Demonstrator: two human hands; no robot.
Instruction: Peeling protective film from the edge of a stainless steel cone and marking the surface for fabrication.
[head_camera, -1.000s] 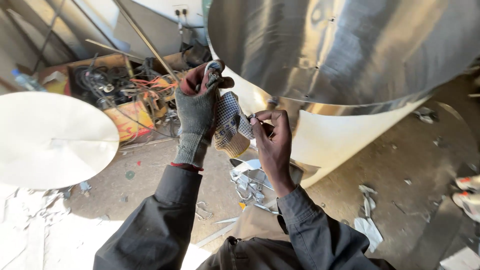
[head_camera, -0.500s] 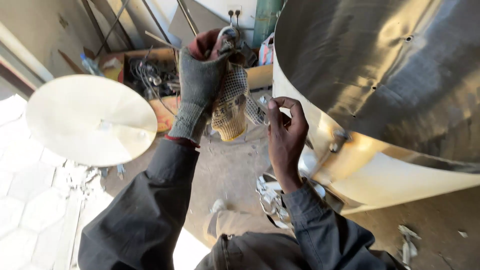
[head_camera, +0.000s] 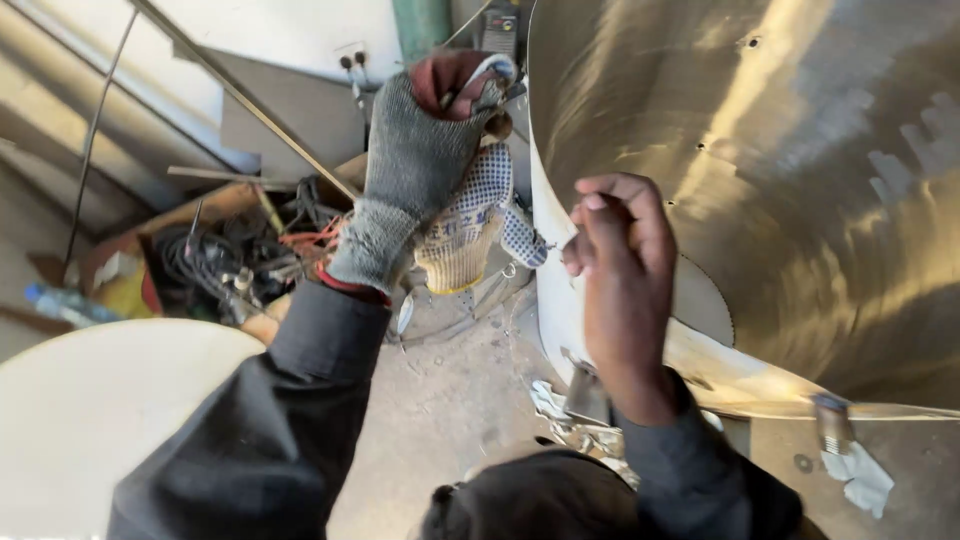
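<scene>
My left hand (head_camera: 425, 150) wears a grey knitted glove with a red palm and grips the top edge of a large curved sheet-metal shell (head_camera: 760, 170). A loose dotted work glove (head_camera: 468, 232) hangs from the same grip, below the fingers. My right hand (head_camera: 620, 260) is bare, its fingers pinched together against the near edge of the shell, beside the hanging glove. What the fingers pinch is too small to make out. Both dark sleeves reach up from the bottom of the view.
A round pale metal disc (head_camera: 90, 420) lies at the lower left. A box of tangled cables and tools (head_camera: 230, 255) sits behind it, with thin metal rods (head_camera: 240, 95) leaning on the wall. Crumpled metal offcuts (head_camera: 570, 420) lie on the dusty floor by the shell's base.
My head has moved closer and the view has swung left. My gloved left hand stays high on the shell's edge with the dotted glove. My right hand has risen slightly along the edge.
</scene>
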